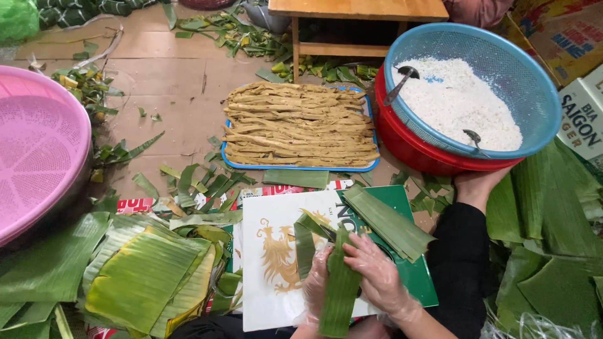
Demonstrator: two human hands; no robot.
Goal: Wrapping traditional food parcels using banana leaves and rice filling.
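we looked down on a floor of flattened brown cardboard strewn with leaf trimmings. at the far left sat a big pink basket, and at the upper right a blue colander of white rice rested inside a red basin, two ladles lying in the rice. another person's hand, in a black sleeve, touched the basin's lower edge. between basket and basin lay a blue tray heaped with long tan strips. cut banana leaves were stacked at our lower left and more at the right. in front of us lay a white printed card, serving as the work surface. on it, at the bottom centre, was the folded leaf strip, lying lengthwise toward us. our gloved left hand was curled closed on the strip's left edge, while our gloved right hand lay with fingers spread flat on top, pressing rather than gripping. we judged the step in hand to be creasing and shaping this leaf. any further move would call for keeping the fold pinned with one hand and working along the grain, since such a leaf splits easily.
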